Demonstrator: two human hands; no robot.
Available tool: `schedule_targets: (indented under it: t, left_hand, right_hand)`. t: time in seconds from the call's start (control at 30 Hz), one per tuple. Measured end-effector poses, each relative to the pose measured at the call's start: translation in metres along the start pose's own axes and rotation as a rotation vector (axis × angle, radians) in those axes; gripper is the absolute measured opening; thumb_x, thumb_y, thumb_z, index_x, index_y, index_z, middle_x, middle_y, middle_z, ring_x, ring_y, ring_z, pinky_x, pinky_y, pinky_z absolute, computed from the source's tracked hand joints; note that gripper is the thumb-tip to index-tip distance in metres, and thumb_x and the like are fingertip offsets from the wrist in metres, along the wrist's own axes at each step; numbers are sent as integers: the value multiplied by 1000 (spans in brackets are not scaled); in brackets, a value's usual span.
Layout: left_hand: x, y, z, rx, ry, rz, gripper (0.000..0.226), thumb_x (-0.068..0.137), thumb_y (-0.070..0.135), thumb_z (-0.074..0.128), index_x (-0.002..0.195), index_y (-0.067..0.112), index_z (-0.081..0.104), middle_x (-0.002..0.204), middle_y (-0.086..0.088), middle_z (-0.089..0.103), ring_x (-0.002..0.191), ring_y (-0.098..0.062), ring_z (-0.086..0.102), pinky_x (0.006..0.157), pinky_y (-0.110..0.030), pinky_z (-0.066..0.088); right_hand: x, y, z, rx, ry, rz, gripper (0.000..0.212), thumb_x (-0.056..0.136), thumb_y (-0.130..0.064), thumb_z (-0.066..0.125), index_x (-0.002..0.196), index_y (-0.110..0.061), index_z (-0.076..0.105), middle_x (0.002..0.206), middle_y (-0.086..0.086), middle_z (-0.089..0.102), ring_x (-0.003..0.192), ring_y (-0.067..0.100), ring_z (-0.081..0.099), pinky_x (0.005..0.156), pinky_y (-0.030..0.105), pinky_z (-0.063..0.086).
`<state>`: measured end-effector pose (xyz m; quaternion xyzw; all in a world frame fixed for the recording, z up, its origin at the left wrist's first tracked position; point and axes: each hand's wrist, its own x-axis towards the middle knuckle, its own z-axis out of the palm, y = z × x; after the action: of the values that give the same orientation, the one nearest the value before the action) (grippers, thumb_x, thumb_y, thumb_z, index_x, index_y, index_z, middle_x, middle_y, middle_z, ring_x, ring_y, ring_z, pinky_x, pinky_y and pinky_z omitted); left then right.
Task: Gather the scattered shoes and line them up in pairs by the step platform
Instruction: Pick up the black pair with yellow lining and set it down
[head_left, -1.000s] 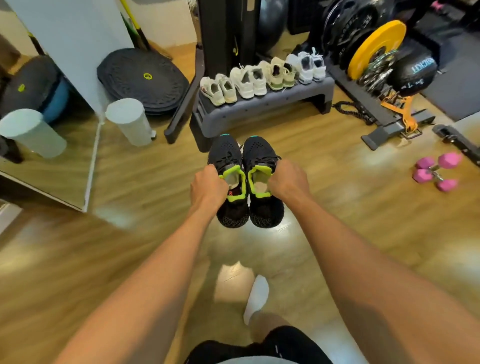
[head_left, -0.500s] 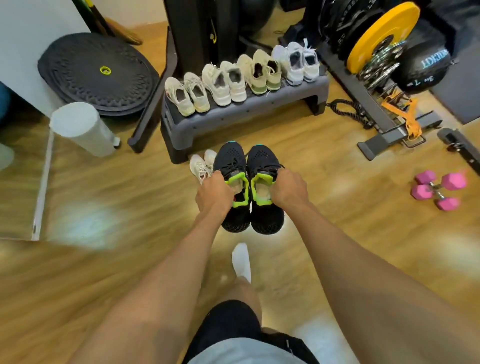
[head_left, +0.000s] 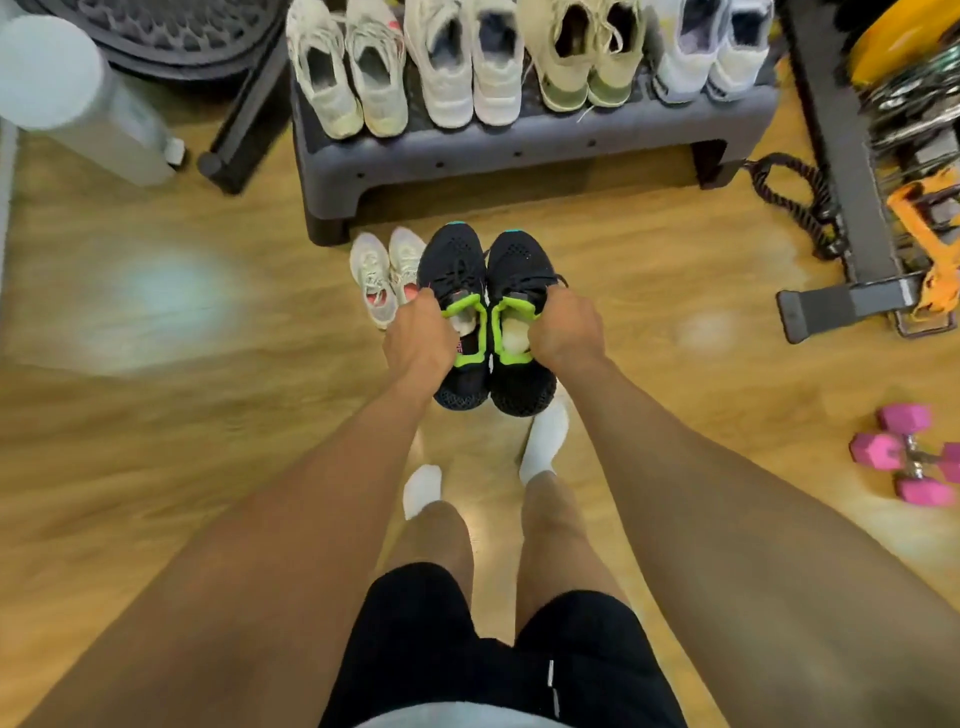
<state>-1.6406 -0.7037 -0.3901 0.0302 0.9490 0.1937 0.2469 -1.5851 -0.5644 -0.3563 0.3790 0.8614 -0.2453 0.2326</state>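
Left hand (head_left: 418, 338): curled over the lime-green collar of the left black shoe (head_left: 457, 260), gripping its outer edge, knuckles up.
Right hand (head_left: 563, 330): curled the same way round the outer collar of the right black shoe (head_left: 519, 260), gripping it.
Black shoes: side by side between my hands, inner sides touching, toes pointing away from me. I cannot tell whether the soles touch the floor.
Small white pair (head_left: 387, 270): on the wooden floor just beyond and left of my left hand, beside the left black shoe, heels partly hidden by my knuckles.
Step platform (head_left: 467, 161): grey, straight beyond both hands, its left leg just past the small white pair.
On the platform: four pairs in a row, heels toward me. The cream pair (head_left: 345, 78) sits beyond my left hand, then the chalk-white pair (head_left: 462, 67), the beige pair (head_left: 582, 57), and the pale grey pair (head_left: 711, 52) beyond my right hand.
Black rope (head_left: 789, 192): beyond and right of my right hand, beside the platform's right leg.
Pink dumbbells (head_left: 909, 457): on the floor well to the right of my right hand.
White bin (head_left: 78, 98): far left, beyond my left hand.
Socked feet: nearer me than my hands, with the right sock (head_left: 543, 441) just behind the black heels.
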Motion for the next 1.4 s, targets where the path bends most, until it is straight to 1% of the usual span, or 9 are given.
schedule_targets:
  t: [0.13, 0.3, 0.5, 0.67, 0.8, 0.9, 1.0, 1.17, 1.4]
  left_hand:
    - [54, 12, 66, -31, -10, -74, 28, 90, 6, 48, 117, 7, 53, 112, -20, 62, 104, -41, 57, 82, -45, 47]
    - [138, -1, 164, -44, 10, -143, 38, 89, 3, 47, 126, 7, 51, 113, -21, 62, 107, -41, 57, 84, -44, 46]
    - [257, -25, 278, -89, 104, -105, 37, 89, 0, 41, 123, 6, 55, 110, -18, 65, 103, -37, 59, 87, -42, 48]
    - [344, -45, 340, -63, 186, -51, 34, 89, -1, 42, 120, 5, 56, 105, -18, 66, 99, -37, 61, 83, -42, 48]
    - [398, -65, 370, 6, 203, -34, 30, 88, 1, 45, 115, 4, 56, 103, -21, 66, 97, -40, 61, 71, -37, 39]
    - [421, -78, 380, 8, 199, -39, 28, 88, 1, 44, 113, 2, 56, 104, -23, 65, 99, -42, 60, 71, -38, 40]
    - [427, -92, 386, 12, 158, -85, 29, 88, -1, 44, 115, 2, 54, 110, -25, 63, 106, -43, 57, 85, -44, 45]
    - [417, -99, 387, -16, 134, -83, 35, 88, -2, 45, 122, 3, 51, 110, -25, 63, 103, -44, 57, 87, -45, 46]
    - [406, -104, 385, 47, 116, -78, 44, 91, -1, 45, 135, 6, 44, 108, -24, 63, 103, -41, 58, 84, -43, 46]
  right_hand:
    - [88, 23, 21, -40, -20, -80, 29, 86, -3, 50, 114, -6, 53, 115, 17, 61, 107, 36, 56, 72, 33, 38]
    - [203, 52, 90, -55, -47, -115, 31, 87, -2, 47, 116, -9, 53, 113, 16, 62, 105, 36, 57, 70, 32, 36]
    - [339, 78, 186, -54, 64, -163, 31, 88, -2, 46, 117, -8, 54, 109, 17, 64, 103, 36, 57, 70, 32, 36]
    - [431, 78, 243, -29, 119, -216, 33, 87, -2, 47, 119, -10, 55, 111, 16, 64, 104, 36, 57, 72, 32, 38]
    - [486, 69, 276, -15, 103, -247, 35, 86, 0, 46, 119, -10, 54, 109, 18, 63, 104, 37, 56, 71, 32, 39]
    - [511, 59, 290, -23, 88, -276, 37, 86, -1, 47, 122, -11, 54, 114, 18, 61, 108, 38, 54, 74, 33, 40]
    - [516, 51, 303, -46, 48, -327, 48, 86, 0, 46, 133, -12, 48, 120, 17, 58, 114, 36, 52, 89, 38, 46]
    - [508, 57, 308, -78, 18, -346, 63, 86, 5, 42, 146, -11, 34, 111, 18, 62, 107, 37, 55, 85, 39, 51]
    - [497, 67, 315, -70, -38, -337, 61, 88, 4, 39, 147, -11, 32, 113, 21, 62, 107, 37, 56, 85, 40, 51]
